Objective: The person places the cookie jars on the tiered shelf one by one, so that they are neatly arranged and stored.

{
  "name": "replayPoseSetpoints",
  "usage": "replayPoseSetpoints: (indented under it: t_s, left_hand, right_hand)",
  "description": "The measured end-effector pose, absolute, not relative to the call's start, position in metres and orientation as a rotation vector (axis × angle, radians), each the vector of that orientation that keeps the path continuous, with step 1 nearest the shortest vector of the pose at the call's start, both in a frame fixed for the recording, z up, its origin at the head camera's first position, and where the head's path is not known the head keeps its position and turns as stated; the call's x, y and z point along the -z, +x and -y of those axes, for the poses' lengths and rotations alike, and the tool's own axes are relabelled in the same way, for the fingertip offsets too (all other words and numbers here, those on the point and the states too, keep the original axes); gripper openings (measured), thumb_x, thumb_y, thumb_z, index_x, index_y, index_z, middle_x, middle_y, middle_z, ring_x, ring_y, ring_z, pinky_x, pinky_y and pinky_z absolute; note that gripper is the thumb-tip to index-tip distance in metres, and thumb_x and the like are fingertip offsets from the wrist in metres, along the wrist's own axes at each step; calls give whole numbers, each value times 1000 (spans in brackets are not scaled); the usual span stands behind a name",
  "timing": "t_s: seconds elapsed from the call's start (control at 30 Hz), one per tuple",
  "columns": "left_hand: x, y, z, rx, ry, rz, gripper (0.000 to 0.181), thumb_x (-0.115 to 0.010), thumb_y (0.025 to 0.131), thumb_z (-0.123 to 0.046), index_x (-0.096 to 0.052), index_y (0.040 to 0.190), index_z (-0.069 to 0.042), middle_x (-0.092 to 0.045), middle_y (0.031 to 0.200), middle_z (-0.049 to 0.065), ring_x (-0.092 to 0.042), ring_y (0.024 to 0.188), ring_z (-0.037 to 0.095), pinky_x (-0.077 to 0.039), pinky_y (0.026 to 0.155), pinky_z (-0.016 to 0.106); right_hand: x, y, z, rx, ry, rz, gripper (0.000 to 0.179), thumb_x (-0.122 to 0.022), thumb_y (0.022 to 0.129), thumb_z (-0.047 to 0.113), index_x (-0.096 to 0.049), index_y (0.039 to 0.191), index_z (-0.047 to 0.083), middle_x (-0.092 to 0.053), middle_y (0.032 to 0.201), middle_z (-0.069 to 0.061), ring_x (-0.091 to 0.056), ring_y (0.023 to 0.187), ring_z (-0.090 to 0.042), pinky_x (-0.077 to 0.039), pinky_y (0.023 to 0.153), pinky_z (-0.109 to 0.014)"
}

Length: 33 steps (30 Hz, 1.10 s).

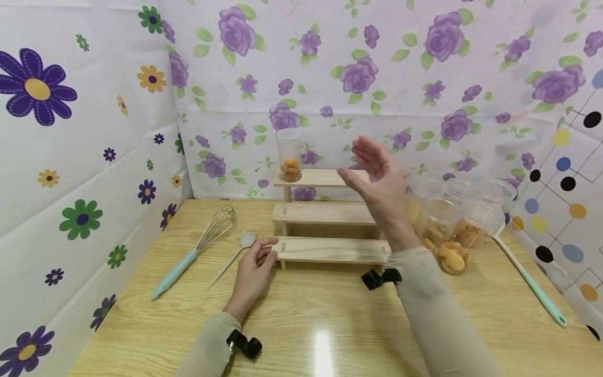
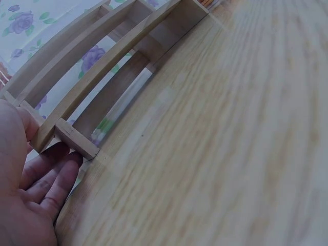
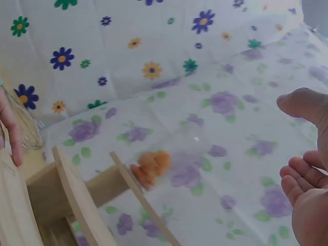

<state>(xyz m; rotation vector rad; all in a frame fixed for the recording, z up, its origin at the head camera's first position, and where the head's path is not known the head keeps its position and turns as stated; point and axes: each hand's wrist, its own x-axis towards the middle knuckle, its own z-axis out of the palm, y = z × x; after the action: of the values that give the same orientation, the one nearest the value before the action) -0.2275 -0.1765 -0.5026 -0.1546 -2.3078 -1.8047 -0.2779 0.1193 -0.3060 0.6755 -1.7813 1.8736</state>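
A three-tier wooden shelf (image 1: 330, 249) stands on the table. My left hand (image 1: 254, 272) holds the left end of its lowest tier; in the left wrist view the fingers (image 2: 54, 179) reach under the board beside its leg. My right hand (image 1: 379, 180) is raised in the air over the shelf's right part, thumb and fingers spread apart with nothing between them. On the left end of the top tier stands a clear plastic jar (image 1: 289, 152) with orange-brown pieces (image 3: 151, 166) at its bottom.
Several clear jars (image 1: 443, 212) with snack-like pieces cluster on the right, partly behind my right forearm. Beyond them lies a green-handled utensil (image 1: 532, 283). A whisk (image 1: 193, 256) and a grey spoon (image 1: 247, 240) lie left of the shelf. Flowered cloth (image 1: 320, 78) hangs behind.
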Motion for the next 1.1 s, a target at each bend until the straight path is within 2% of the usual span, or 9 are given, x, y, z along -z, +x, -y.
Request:
replayPoseSetpoints:
  t_s: [0.17, 0.33, 0.67, 0.8, 1.1]
  left_hand:
    - [503, -228, 176, 1796, -158, 2312, 30, -67, 114, -18, -72, 144, -19, -80, 128, 8, -74, 121, 24, -56, 93, 19]
    - [503, -228, 175, 1796, -158, 2314, 30, -66, 114, -17, -72, 144, -18, -80, 129, 9, -74, 122, 24, -56, 94, 19]
    - [502, -227, 175, 1798, -149, 2308, 31, -66, 114, -15, -71, 145, -17, -80, 128, 10, -74, 121, 25, -57, 93, 18]
    - [502, -226, 175, 1805, -153, 2306, 31, -66, 114, -15, -72, 145, -18, -80, 129, 10, -74, 122, 25, -57, 93, 18]
    - [502, -227, 175, 1805, -157, 2305, 31, -66, 114, -16, -71, 145, -18, -79, 130, 11, -74, 123, 25, -58, 94, 18]
  right_hand:
    - [307, -254, -156, -1860, 664, 1682, 73, -84, 88, -16, -58, 155, -5, -64, 151, -16, -59, 145, -36, -44, 126, -37]
    - [303, -235, -188, -1864, 649, 1594, 75, -81, 82, -26, -61, 151, -6, -65, 149, -18, -60, 142, -32, -45, 125, -35]
    - [318, -218, -251, -1836, 631, 1463, 77, -75, 76, -37, -60, 148, -13, -65, 146, -24, -62, 138, -33, -48, 121, -31]
    - [323, -213, -276, -1830, 547, 1430, 76, -75, 75, -38, -61, 146, -15, -66, 144, -24, -62, 138, -33, -49, 120, -30]
    - [332, -197, -318, -1527, 253, 1681, 75, -79, 85, -25, -62, 153, -1, -64, 149, -16, -60, 142, -29, -46, 120, -24]
